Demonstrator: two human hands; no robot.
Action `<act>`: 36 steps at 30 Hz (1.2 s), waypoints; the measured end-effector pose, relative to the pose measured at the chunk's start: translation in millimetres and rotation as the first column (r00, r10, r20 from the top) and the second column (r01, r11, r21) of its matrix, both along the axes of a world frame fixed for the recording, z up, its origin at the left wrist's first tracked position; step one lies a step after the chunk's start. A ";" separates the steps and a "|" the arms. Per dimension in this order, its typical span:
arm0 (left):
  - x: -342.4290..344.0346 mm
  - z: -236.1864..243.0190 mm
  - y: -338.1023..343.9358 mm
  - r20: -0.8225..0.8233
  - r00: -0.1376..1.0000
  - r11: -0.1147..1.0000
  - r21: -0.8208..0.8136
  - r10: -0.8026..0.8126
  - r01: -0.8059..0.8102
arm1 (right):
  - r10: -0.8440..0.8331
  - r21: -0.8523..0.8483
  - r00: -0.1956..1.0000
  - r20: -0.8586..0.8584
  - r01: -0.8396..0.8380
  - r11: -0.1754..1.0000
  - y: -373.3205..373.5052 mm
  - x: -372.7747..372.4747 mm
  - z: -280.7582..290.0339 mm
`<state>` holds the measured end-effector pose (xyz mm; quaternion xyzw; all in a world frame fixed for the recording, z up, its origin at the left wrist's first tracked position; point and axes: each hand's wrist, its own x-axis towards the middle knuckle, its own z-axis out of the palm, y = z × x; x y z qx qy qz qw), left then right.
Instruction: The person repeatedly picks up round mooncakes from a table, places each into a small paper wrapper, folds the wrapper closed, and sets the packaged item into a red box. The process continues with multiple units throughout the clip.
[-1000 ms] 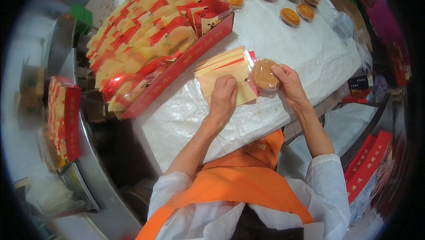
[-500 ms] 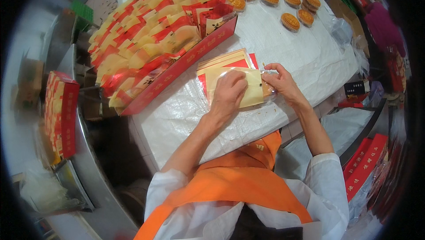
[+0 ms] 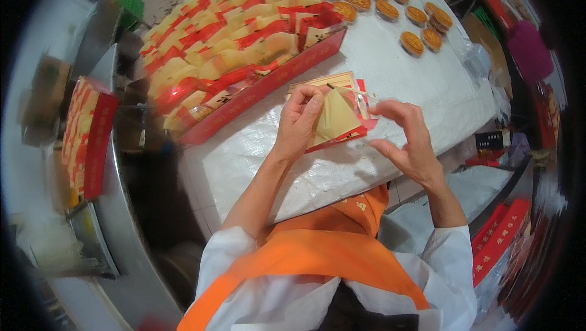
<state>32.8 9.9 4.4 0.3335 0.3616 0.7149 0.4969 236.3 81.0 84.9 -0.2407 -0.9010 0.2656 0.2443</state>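
Between my hands, a pale yellow packet (image 3: 337, 117) with a dark strip at its top edge is tilted up. My left hand (image 3: 299, 117) pinches its left side between thumb and fingers. What is inside the packet cannot be seen. Just to the right, my right hand (image 3: 410, 139) has its thumb and fingers spread, with nothing in them. Beneath and behind the packet lie flat cream and red wrappers (image 3: 342, 81) and a clear plastic film.
A long red box (image 3: 268, 87) packed with rows of yellow and red packets stands at left. Several mooncakes in clear trays (image 3: 412, 43) sit at the back of the white-covered table (image 3: 421, 81). A smaller filled box (image 3: 97, 148) is far left; red boxes (image 3: 503, 239) stand low at right.
My left hand has gone from resting on the packet to pinching its side and tilting it up. My right hand has let go of the packet's right end and spread its fingers.
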 end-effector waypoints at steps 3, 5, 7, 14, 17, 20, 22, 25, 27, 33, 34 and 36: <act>-2.6 -1.3 -4.4 0.203 0.974 0.994 -0.018 -0.097 0.103 | 0.176 0.291 0.969 0.172 -0.220 0.931 -0.5 -6.9 11.7; -1.7 -2.3 -7.7 0.206 0.964 0.984 -0.031 -0.166 0.176 | 0.267 0.428 0.937 0.226 -0.342 0.837 -2.5 -18.3 11.5; 0.2 -0.7 -13.1 0.192 0.952 0.969 -0.009 -0.239 0.246 | 0.326 0.501 0.929 0.176 -0.369 0.783 -7.7 -22.5 16.9; -11.8 24.1 -39.8 0.219 0.911 0.932 0.188 -0.348 0.311 | 0.340 -0.248 0.936 -0.091 -0.351 0.903 -20.2 -50.3 38.0; -29.0 33.7 -58.4 -0.376 0.926 0.996 0.092 0.029 0.006 | 0.385 -0.186 0.923 -0.024 -0.383 0.905 -14.0 -65.4 35.3; -67.0 40.3 -87.4 -0.628 0.646 0.893 0.200 0.433 -0.404 | 0.314 -0.192 0.950 -0.006 -0.309 0.932 -12.7 -76.5 24.8; -116.3 47.1 -110.8 -0.851 0.087 0.724 0.382 0.518 -0.574 | 0.261 -0.320 0.965 -0.001 -0.248 0.914 -10.2 -86.2 19.1; -170.3 58.3 -140.1 -0.971 0.015 0.708 0.163 0.239 -0.687 | 0.319 -0.237 0.947 -0.040 -0.319 0.918 -7.3 -103.5 19.1; -197.1 65.1 -145.8 -0.998 -0.050 0.768 0.003 -0.037 -0.641 | 0.331 -0.220 0.943 -0.033 -0.330 0.918 -6.9 -118.8 23.4; -219.9 71.3 -120.9 -0.879 -0.228 0.838 -0.278 -0.419 -0.469 | 0.348 -0.131 0.921 -0.176 -0.373 0.919 -12.5 -183.1 38.4; -222.2 71.1 -117.8 -0.889 -0.209 0.858 -0.294 -0.407 -0.421 | 0.355 -0.123 0.902 -0.244 -0.392 0.912 -14.8 -197.1 39.1; -230.5 70.0 -112.1 -0.931 -0.170 0.916 -0.261 -0.322 -0.303 | 0.388 -0.038 0.879 -0.276 -0.414 0.909 -17.4 -220.6 43.6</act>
